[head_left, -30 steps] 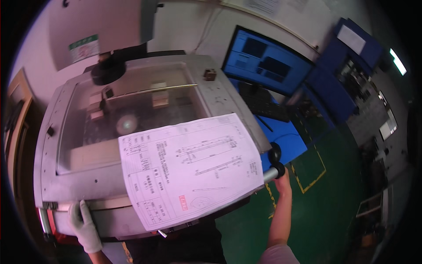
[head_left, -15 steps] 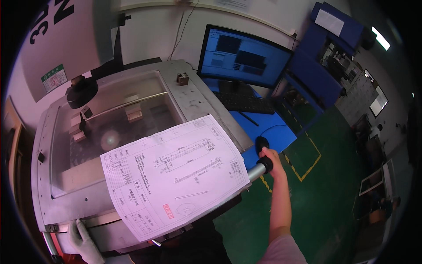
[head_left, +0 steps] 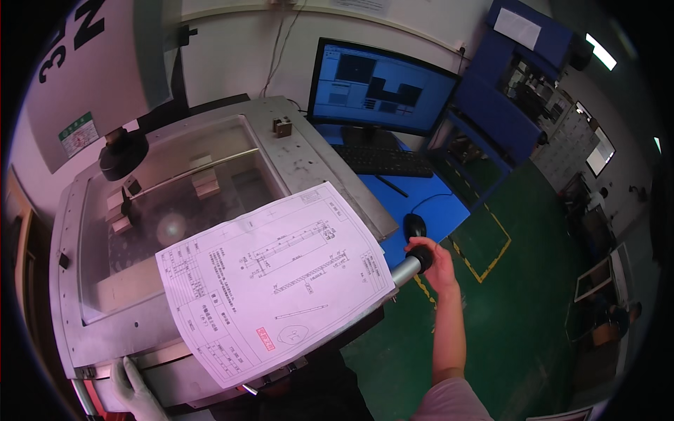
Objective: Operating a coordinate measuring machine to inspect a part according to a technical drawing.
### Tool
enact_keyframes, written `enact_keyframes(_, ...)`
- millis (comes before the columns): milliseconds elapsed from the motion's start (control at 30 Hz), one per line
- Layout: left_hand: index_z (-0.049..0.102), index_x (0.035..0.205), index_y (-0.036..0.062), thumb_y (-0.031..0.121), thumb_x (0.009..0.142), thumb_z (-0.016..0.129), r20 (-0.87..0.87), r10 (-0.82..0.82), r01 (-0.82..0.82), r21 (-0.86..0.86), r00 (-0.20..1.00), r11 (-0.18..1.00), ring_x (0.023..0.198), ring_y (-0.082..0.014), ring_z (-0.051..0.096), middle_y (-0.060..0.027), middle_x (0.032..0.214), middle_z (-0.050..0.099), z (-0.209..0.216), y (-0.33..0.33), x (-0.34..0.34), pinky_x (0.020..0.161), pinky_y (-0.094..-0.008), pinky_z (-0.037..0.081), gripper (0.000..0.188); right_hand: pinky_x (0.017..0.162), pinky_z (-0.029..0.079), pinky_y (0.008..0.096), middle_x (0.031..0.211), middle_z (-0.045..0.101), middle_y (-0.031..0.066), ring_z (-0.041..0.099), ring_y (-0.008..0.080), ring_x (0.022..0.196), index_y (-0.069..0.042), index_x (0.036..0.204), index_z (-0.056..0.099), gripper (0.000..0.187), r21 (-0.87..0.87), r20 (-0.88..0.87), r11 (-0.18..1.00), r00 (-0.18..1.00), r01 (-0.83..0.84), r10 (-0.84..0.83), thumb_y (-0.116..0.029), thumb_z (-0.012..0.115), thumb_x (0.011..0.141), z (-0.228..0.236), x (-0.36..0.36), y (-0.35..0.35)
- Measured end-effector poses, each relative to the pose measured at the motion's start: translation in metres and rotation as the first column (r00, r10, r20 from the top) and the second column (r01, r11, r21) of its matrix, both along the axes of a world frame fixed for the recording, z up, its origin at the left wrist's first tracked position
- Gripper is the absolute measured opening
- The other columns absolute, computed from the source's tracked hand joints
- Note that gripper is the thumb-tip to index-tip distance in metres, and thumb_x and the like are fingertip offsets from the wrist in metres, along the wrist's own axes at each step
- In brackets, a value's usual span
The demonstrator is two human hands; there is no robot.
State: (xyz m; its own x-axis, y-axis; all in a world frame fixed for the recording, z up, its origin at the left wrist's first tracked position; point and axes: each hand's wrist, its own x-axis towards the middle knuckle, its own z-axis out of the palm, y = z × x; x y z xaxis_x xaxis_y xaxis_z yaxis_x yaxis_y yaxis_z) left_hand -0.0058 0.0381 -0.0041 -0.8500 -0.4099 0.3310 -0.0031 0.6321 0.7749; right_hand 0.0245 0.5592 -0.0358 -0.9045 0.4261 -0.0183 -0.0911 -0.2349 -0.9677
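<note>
My bare right hand (head_left: 441,268) is curled round a black knob (head_left: 422,258) on the end of a silver shaft (head_left: 405,272), at the right of the measuring machine. Down at the lower left is my left hand (head_left: 132,394) in a white glove, its visible fingers extended and apart against the front edge of the machine; its other fingers are hidden. Between the hands, a printed technical drawing (head_left: 277,281) lies over the stage frame. Behind it, a thin metal rod (head_left: 196,169) rests across two small blocks (head_left: 205,184) (head_left: 118,210) on the glass stage (head_left: 242,203), near the black lens (head_left: 123,156).
A monitor (head_left: 382,88), a keyboard (head_left: 382,160) and a mouse (head_left: 415,226) stand on the blue tabletop (head_left: 439,203) at the right. A small metal block (head_left: 282,126) sits on the stage frame. Blue machinery (head_left: 491,105) stands beyond, with yellow lines on the green floor (head_left: 393,365).
My right hand has shifted from the top of the knob to its outer side, fingers still round it. The monitor's dark picture has changed shape. My left hand stays by the front edge.
</note>
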Motion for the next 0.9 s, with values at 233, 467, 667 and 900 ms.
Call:
enact_keyframes(233,0.048,0.09,-0.0075,0.013,0.08,0.045,0.015,0.003,-0.005,0.087,1.0,0.996,0.074,-0.0135,0.047,-0.0096,0.083,0.05,0.007,-0.002,0.004,0.068,-0.0226,0.038,0.023,0.071,0.04,0.0266,0.091,0.052,0.0129,0.05,0.0184,0.082,0.002,0.103,0.045,0.054,0.134,-0.062,0.973,0.978,-0.189,0.199,-0.034,0.05,0.063,0.002,0.003,0.007)
enact_keyframes(467,0.048,0.091,-0.0076,0.013,0.081,0.044,-0.002,-0.026,0.026,0.05,1.0,0.998,0.075,-0.0129,0.047,-0.0098,0.084,0.05,0.008,-0.001,0.003,0.068,-0.0221,0.038,0.024,0.071,0.04,0.0268,0.087,0.053,0.0124,0.051,0.0181,0.08,0.004,0.099,0.048,0.051,0.179,-0.063,0.976,0.989,-0.124,0.137,-0.033,0.05,0.064,0.001,0.003,0.006)
enact_keyframes(667,0.047,0.092,-0.0079,0.013,0.081,0.044,0.015,-0.028,0.027,0.044,1.0,0.999,0.076,-0.0126,0.046,-0.0101,0.085,0.05,0.003,-0.006,0.003,0.069,-0.0224,0.038,0.024,0.071,0.04,0.0275,0.087,0.053,0.0125,0.051,0.0182,0.08,0.005,0.098,0.049,0.05,0.193,-0.061,0.975,0.99,-0.11,0.123,-0.032,0.049,0.064,0.0,0.002,0.006)
enact_keyframes(900,0.046,0.095,-0.0076,0.014,0.08,0.045,-0.015,-0.006,0.008,0.1,1.0,0.995,0.077,-0.0127,0.047,-0.0098,0.087,0.05,-0.001,-0.009,0.002,0.07,-0.0218,0.039,0.026,0.072,0.04,0.0266,0.09,0.053,0.0097,0.051,0.0163,0.082,0.003,0.096,0.051,0.045,0.163,-0.068,0.978,0.988,-0.129,0.141,-0.028,0.051,0.063,0.002,0.003,0.006)
